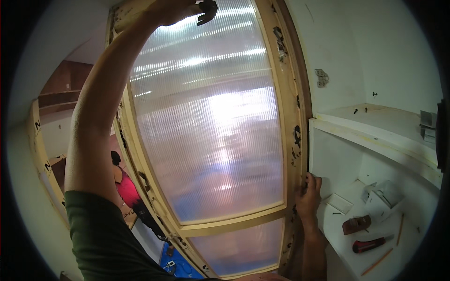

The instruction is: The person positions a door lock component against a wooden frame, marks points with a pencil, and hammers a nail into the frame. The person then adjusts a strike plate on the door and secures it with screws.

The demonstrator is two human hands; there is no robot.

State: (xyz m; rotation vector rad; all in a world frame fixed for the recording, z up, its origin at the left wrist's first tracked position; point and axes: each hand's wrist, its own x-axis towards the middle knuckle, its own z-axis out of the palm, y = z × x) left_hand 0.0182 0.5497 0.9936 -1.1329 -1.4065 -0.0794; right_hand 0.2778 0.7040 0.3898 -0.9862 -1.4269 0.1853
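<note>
A tall cream-framed door (225, 224) with ribbed translucent panels stands in front of me, tilted in view, black marks and smears along its frame. My left arm reaches up across its left side. At the upper edge of the picture my left hand (176, 13) is closed, partly cut off, with a dark curved shape at its fingers that I cannot make out. Lower down on the right, my right hand (309, 199) has its fingers curled round the door's right edge, beside a brown jamb (300, 70).
On the right, a white cabinet shelf (375, 136) holds screws above. Below lie a wooden hand plane (356, 225), a red-black utility knife (370, 244), pencils (377, 262) and a clear plastic package (386, 193). A hinge (321, 78) sits on the wall. Beyond the door, left, is a person in pink (127, 188).
</note>
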